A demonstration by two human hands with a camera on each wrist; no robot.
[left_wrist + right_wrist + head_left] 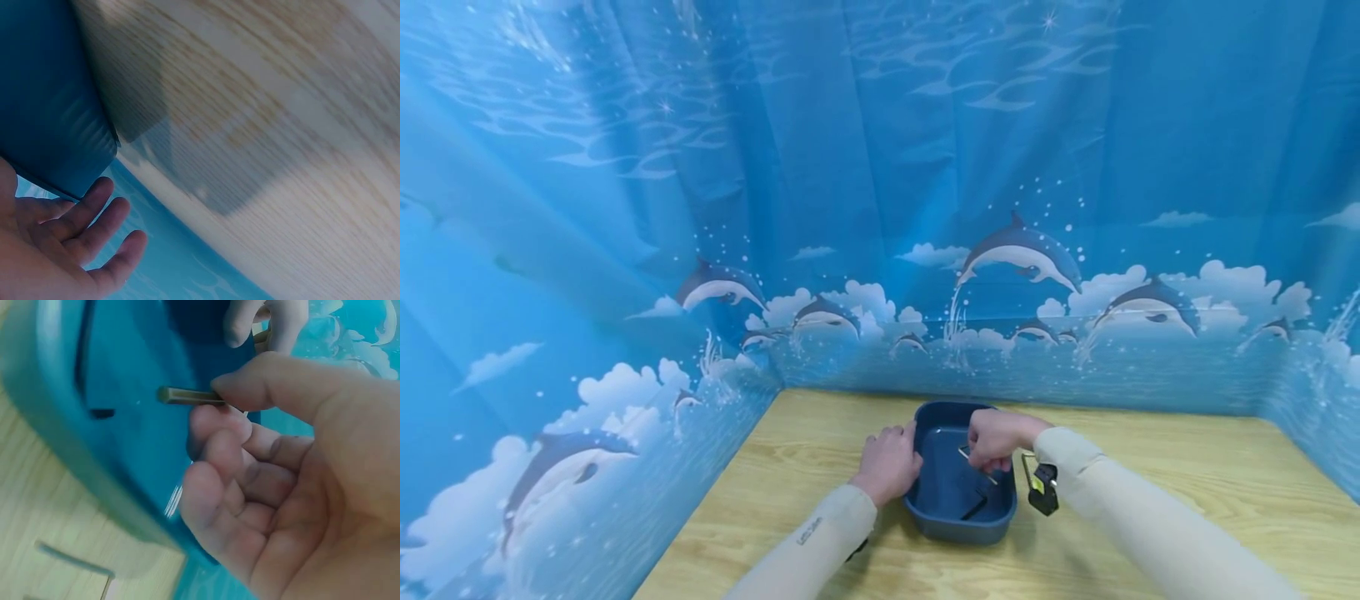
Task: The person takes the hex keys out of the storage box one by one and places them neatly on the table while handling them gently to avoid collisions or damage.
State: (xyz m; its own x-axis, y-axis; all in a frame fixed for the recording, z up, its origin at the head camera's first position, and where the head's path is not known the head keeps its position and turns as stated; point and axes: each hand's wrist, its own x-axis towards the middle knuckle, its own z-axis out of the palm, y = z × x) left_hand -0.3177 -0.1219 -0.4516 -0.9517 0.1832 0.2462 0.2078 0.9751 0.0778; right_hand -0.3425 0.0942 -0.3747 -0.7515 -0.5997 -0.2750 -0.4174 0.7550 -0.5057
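Note:
A deep dark-blue plastic basin [958, 530] stands on the wooden table. My left hand [890, 461] grips its left rim, thumb over the inner side and the other fingers loosely outside. Above the basin's inside, my right hand [996, 439] pinches a metal hex key [187, 396] between thumb and forefinger. Its hexagonal end points out past the fingertips, while the hand covers the middle. Below, a black L-shaped hex key [975, 506] lies on the basin floor.
Another L-shaped metal rod [75, 559] lies on the table [805, 425] outside the basin, by its right side. A small black wrist camera [1042, 490] hangs under the right sleeve. A blue dolphin-print curtain [880, 208] surrounds the table's back and sides.

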